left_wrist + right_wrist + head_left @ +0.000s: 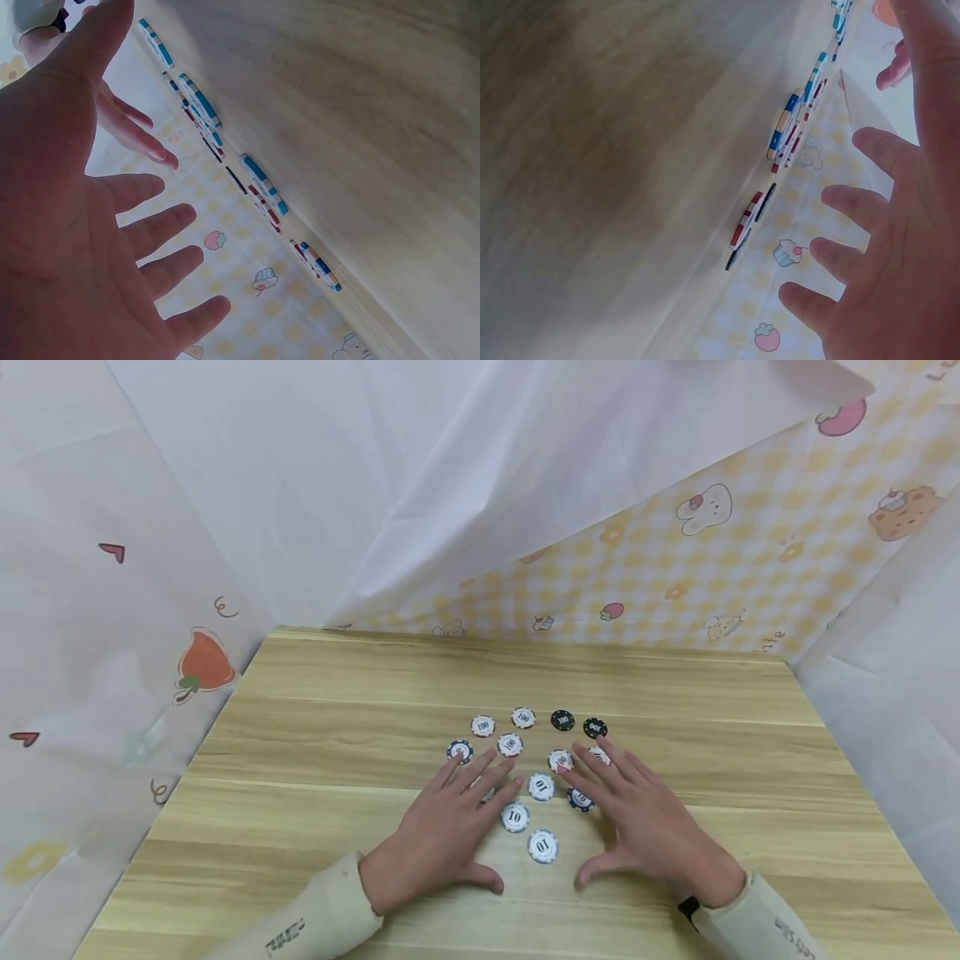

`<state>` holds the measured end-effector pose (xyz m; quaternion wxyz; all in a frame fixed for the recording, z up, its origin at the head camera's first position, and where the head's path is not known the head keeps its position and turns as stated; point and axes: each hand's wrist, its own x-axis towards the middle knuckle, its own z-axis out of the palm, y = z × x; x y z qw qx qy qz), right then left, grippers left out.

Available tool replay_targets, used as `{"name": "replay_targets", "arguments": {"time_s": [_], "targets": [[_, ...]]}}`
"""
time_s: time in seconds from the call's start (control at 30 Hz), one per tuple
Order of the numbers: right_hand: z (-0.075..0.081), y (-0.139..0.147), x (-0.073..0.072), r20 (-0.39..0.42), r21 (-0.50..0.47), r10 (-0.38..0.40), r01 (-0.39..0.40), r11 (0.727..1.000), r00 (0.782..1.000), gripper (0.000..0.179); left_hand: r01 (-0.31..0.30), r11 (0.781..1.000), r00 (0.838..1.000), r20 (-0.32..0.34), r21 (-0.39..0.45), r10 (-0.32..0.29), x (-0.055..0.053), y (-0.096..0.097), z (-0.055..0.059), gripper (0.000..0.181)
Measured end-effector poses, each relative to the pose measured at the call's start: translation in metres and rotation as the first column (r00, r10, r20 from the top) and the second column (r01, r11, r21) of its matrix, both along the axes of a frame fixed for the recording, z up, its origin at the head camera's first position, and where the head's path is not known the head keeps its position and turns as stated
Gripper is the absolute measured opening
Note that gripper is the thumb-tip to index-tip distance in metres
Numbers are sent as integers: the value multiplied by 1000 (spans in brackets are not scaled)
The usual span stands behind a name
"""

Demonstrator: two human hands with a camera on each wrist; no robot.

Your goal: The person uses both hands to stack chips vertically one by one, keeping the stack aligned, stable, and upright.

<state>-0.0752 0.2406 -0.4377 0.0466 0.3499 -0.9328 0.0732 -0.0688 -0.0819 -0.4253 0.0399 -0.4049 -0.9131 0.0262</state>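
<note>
Several poker chips lie flat and spread out on the wooden table. Both hands are held palm down over them with fingers spread, holding nothing. My left hand (444, 828) is over the left side, hiding most of one chip and overlapping a blue-edged chip (456, 747). My right hand (647, 827) is over the right side, partly covering a dark blue chip (579, 801) and a white 100 chip (558, 759). Between the hands lie white 10 chips (543, 847). Two black 100 chips (562, 720) sit farther back. In both wrist views the fingers (169, 225) show a gap above the chips.
The light wooden table (300, 727) ends at a back edge against a yellow checked cloth (660, 585) with cartoon prints. White sheeting (300, 468) hangs behind and at the sides. Long pale sleeves (330, 906) cover both forearms, and a black band shows at the right wrist.
</note>
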Motion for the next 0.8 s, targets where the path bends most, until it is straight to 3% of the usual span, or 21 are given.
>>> {"name": "replay_targets", "arguments": {"time_s": [0.4, 0.8], "targets": [[-5, 2, 2, -64, -15, 31, -32, 999, 997, 128, 5, 1000, 1000, -2, -8, -5, -3, -1, -7, 133], [-4, 6, -3, -17, 5, -23, 23, 1000, 1000, 113, -11, 1000, 999, 38, -4, 11, -7, 3, -11, 126]]}}
